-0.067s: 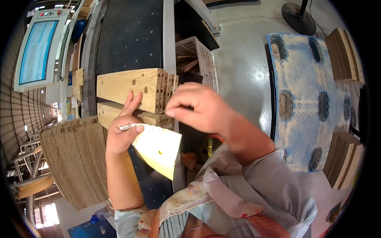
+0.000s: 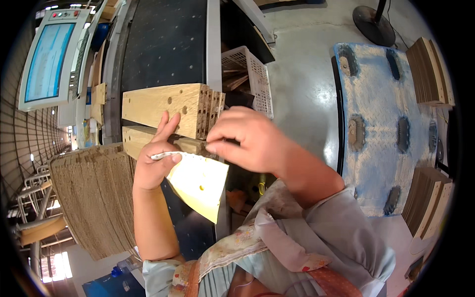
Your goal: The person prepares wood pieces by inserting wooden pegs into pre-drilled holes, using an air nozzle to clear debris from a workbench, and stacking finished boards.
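My left hand is closed on a pale yellow sheet, pinched at its rolled upper edge while the rest hangs down. Two fingers of that hand stretch onto a stack of drilled wooden boards, whose top face and end carry round holes. A second group of boards lies nearer to me, partly covered by the hand. My right hand is at the right ends of the boards, fingers curled and thumb tip by the nearer group's end. Anything between those fingertips is hidden.
The boards lie across a dark conveyor bed with a pale metal rail. A monitor panel stands far left, above a big board stack. Right of the rail are a white plastic crate and a worn blue pallet with board stacks.
My right hand has come slightly nearer, its thumb lowering toward the nearer boards' end. The left hand and yellow sheet keep nearly the same place.
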The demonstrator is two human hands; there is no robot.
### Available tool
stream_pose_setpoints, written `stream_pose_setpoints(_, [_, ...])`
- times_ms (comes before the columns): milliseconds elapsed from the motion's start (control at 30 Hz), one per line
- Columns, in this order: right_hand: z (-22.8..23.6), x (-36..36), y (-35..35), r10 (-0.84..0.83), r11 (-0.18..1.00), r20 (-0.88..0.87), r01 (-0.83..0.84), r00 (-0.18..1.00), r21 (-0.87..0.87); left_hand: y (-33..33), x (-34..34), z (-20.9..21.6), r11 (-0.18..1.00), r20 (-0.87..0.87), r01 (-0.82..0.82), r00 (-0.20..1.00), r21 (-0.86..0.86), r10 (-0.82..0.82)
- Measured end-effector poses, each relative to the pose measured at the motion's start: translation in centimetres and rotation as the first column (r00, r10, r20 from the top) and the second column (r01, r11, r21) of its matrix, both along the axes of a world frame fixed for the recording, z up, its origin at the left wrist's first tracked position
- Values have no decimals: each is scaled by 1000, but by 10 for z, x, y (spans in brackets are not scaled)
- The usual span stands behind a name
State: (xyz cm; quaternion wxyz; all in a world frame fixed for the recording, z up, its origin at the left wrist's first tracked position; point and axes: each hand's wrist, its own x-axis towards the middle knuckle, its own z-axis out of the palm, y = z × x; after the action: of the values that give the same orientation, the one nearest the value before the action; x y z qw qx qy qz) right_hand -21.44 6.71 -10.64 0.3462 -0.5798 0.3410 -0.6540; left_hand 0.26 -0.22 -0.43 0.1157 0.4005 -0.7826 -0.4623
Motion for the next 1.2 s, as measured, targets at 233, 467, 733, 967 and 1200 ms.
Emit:
stream_pose_setpoints(233, [23,23,16,-79,996,-409,89,909,6,0,3,-9,999,-89,48,995,-2,-48])
stream_pose_setpoints(467, [34,38,11,-189,981,-590,182,785,-72,-4,4,-15,996,-89,85,992,-22,-86])
stream_pose_setpoints(733, [35,41,13,-263,960,-648,260,714,-103,-6,2,-19,999,-104,50,993,12,-48])
stream_pose_setpoints(967, [29,49,17,-348,936,-616,302,707,-182,-7,6,-20,999,-103,43,994,10,-41])
stream_pose_setpoints(1200, [24,51,15,-453,888,-552,297,700,-352,-4,3,-15,999,-109,40,993,18,-38])
